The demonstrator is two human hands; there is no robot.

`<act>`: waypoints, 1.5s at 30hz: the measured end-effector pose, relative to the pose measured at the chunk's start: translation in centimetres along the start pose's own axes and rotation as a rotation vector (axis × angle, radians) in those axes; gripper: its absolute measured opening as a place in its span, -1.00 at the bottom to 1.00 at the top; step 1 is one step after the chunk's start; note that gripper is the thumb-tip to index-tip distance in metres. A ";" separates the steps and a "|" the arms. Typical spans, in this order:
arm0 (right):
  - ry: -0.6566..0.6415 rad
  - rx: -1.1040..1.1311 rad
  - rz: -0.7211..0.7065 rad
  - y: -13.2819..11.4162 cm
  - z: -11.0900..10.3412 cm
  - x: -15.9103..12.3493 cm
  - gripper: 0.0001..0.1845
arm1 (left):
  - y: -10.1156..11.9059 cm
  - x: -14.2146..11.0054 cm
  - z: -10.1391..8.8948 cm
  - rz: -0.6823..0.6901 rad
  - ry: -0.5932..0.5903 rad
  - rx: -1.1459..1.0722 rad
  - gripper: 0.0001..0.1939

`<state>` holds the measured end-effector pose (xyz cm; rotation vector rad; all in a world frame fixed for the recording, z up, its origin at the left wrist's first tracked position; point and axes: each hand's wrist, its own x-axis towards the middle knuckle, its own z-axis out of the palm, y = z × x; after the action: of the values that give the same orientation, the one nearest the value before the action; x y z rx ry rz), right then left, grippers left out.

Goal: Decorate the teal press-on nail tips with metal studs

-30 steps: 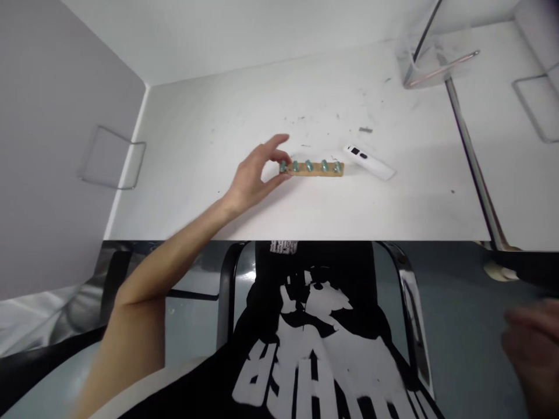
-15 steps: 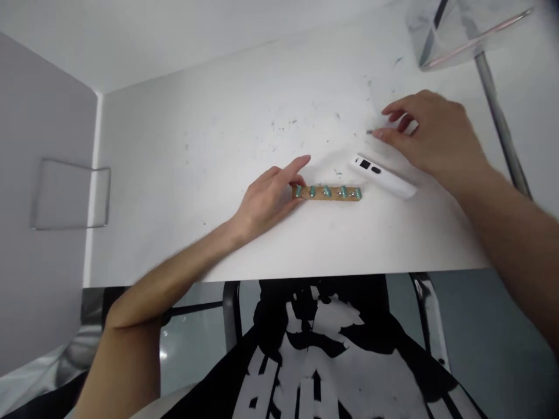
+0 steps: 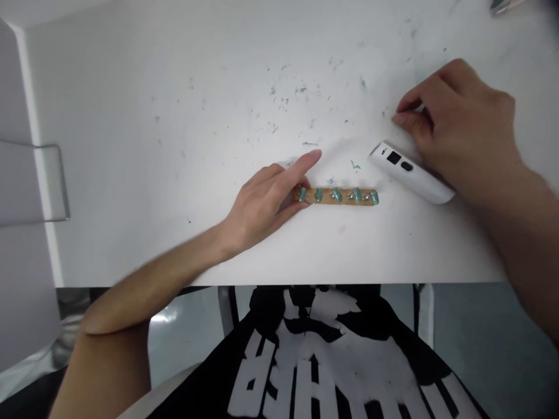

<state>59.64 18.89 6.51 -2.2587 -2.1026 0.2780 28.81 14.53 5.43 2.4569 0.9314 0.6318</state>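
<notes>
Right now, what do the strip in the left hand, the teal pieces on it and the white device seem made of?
Strip: perhaps wood or card, matte, going by its dull tan surface. Teal pieces: possibly plastic or something lacquered, glossy, given bright highlights. White device: probably plastic, smooth, judging by its even shell.

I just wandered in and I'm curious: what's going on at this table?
A person is working with bare hands. The left hand grips one end of a tan strip bearing a row of five green pieces. The right hand has its thumb and fingers drawn together; whether they pinch anything can't be seen. A white device lies beside it on the white table, which has dark specks scattered about.
</notes>
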 end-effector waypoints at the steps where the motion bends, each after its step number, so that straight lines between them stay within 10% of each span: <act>1: -0.005 0.019 -0.024 0.3 -0.2 0.0 -0.65 | 0.0 0.0 0.0 -0.004 0.005 -0.006 -0.23; 30: 0.059 -0.149 -0.257 2.5 -0.1 -1.5 -0.53 | -0.1 0.1 0.0 0.056 0.066 -0.001 -0.22; 45: -0.052 0.080 -0.118 4.3 -3.1 -0.3 -0.64 | -0.1 0.0 0.1 0.000 0.030 0.039 -0.34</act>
<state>64.36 18.55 8.88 -2.0965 -2.1967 0.4115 28.86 14.61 5.28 2.4880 0.9642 0.6577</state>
